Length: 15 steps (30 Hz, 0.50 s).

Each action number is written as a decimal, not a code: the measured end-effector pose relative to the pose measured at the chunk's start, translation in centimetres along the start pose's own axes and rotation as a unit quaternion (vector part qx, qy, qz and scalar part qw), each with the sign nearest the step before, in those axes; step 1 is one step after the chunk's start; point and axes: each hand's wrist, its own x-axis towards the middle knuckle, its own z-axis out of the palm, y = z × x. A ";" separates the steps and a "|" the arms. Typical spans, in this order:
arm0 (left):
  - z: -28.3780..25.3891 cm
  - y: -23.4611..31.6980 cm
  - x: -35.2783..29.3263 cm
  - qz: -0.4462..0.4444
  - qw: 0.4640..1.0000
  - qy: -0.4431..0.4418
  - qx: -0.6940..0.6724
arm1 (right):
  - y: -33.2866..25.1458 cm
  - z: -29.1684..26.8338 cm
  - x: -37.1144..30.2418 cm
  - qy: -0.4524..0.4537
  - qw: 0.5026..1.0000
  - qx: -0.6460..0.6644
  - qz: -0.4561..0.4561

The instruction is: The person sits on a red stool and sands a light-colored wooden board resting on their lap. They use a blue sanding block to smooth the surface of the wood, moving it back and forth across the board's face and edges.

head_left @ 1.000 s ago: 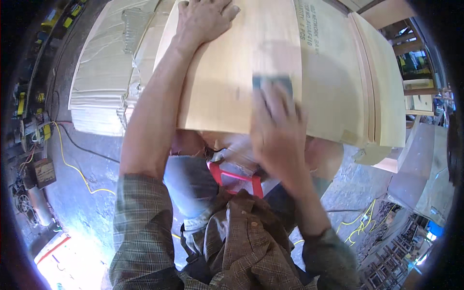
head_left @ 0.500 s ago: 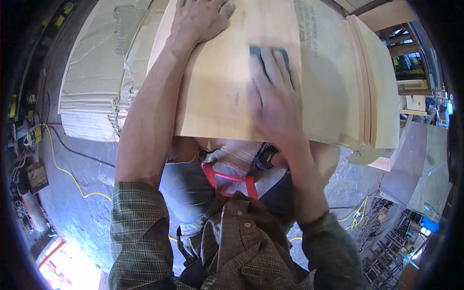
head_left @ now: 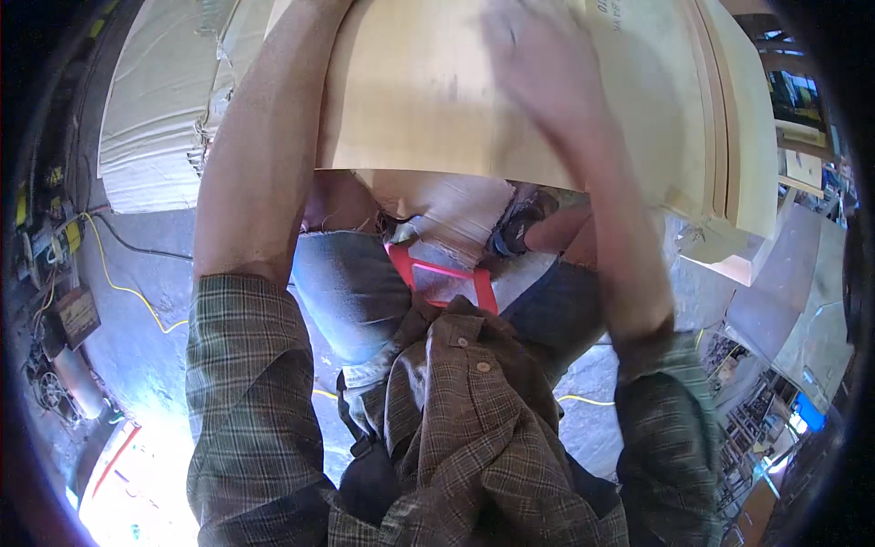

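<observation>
A pale, smooth wooden board point(head_left: 410, 100) lies before me, its near edge above my lap. My right hand point(head_left: 542, 68) is on the right part of the board, smeared by motion, its fingers near the top of the picture. The dark sandpaper it was pressing on the wood a moment earlier is hidden in the blur now. My left forearm reaches over the board's left side, and my left hand is cut off by the upper edge of the view. Small dark marks show on the wood between my arms.
Flattened cardboard point(head_left: 150, 118) lies left of the board. More wooden panels point(head_left: 729, 118) stand at the right. A yellow cord point(head_left: 123, 287) runs over the grey floor point(head_left: 146, 246) at the left. A red-pink frame point(head_left: 447, 269) sits between my knees.
My right hand has moved forward and slightly right over the board. The view has shifted, so the board sits higher, and my left hand has passed out of the top.
</observation>
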 end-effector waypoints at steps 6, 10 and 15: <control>-0.5 0.4 -0.3 -0.030 0.999 0.000 0.025 | -10.7 0.0 -13.0 0.138 0.987 0.048 0.061; 0.6 0.6 0.2 -0.014 0.999 0.037 0.018 | -4.5 0.9 -4.4 0.252 0.967 0.023 -0.003; -0.1 1.3 0.6 -0.029 1.000 0.002 -0.012 | -1.1 -0.4 4.6 0.227 0.971 -0.022 0.076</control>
